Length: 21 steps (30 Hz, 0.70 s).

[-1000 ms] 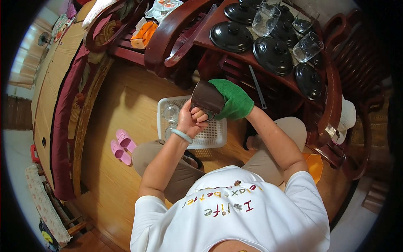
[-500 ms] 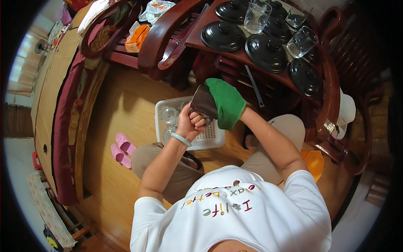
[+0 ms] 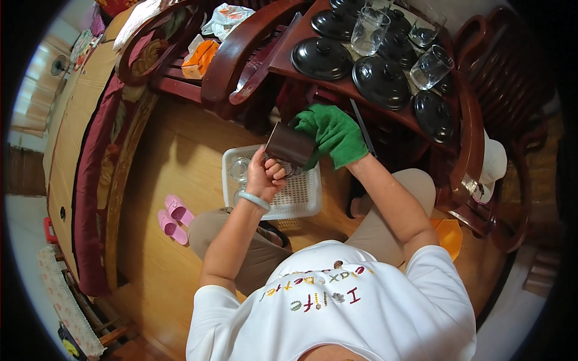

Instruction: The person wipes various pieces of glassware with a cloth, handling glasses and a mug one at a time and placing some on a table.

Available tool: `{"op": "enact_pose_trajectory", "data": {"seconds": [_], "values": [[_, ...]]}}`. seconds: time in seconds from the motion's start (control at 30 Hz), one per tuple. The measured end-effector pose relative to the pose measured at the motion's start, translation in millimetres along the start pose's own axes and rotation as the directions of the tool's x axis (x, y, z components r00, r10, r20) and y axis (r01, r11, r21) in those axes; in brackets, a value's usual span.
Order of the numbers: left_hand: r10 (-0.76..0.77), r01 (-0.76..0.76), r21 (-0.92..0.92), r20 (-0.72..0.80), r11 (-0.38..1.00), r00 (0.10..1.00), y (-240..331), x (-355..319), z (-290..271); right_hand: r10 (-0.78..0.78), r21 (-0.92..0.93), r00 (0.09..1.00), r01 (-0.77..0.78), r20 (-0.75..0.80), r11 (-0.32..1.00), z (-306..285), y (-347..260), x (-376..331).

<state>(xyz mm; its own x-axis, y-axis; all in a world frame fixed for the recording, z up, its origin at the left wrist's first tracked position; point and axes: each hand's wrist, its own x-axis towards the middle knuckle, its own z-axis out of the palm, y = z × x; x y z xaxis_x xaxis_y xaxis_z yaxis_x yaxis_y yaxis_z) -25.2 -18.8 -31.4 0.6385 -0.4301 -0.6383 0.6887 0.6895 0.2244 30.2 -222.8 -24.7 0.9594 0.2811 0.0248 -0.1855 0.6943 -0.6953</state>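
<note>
Wooden floor [image 3: 150,271], white basket [image 3: 300,210] on it | left hand [image 3: 265,179]: gripping brown mug [image 3: 290,144] | right hand: hidden inside green cloth [image 3: 336,135], grip cannot be told

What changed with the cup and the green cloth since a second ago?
The green fabric cloth, hiding the right hand, moved a little forward, away from the body, and now looks more crumpled. Nothing was newly grabbed or let go: the left hand still holds the dark brown cylindrical cup. The white rectangular plastic basket and pink slippers stayed put.
</note>
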Motion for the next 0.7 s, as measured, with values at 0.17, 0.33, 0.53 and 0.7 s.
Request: {"op": "enact_pose_trajectory", "data": {"seconds": [0.17, 0.33, 0.53, 0.7], "values": [[0.092, -0.084, 0.05, -0.174, 0.995, 0.98, 4, -3, -10, 0.058, -0.275, 0.989, -0.018, 0.138, 0.961, -4, 5, -1], [0.088, -0.078, 0.064, -0.176, 0.995, 0.98, 3, -1, -6, 0.171, -0.061, 0.977, -0.165, 0.124, 0.984, -29, 32, -7], [0.063, -0.065, -0.008, -0.156, 0.998, 0.986, 5, -1, -9, 0.029, -0.409, 0.996, 0.006, 0.079, 0.912, 11, -16, -25], [0.061, -0.069, -0.052, -0.134, 0.996, 0.989, 6, 1, -12, -0.075, -0.967, 0.964, 0.251, 0.254, -0.049, 44, -18, -17]]}}
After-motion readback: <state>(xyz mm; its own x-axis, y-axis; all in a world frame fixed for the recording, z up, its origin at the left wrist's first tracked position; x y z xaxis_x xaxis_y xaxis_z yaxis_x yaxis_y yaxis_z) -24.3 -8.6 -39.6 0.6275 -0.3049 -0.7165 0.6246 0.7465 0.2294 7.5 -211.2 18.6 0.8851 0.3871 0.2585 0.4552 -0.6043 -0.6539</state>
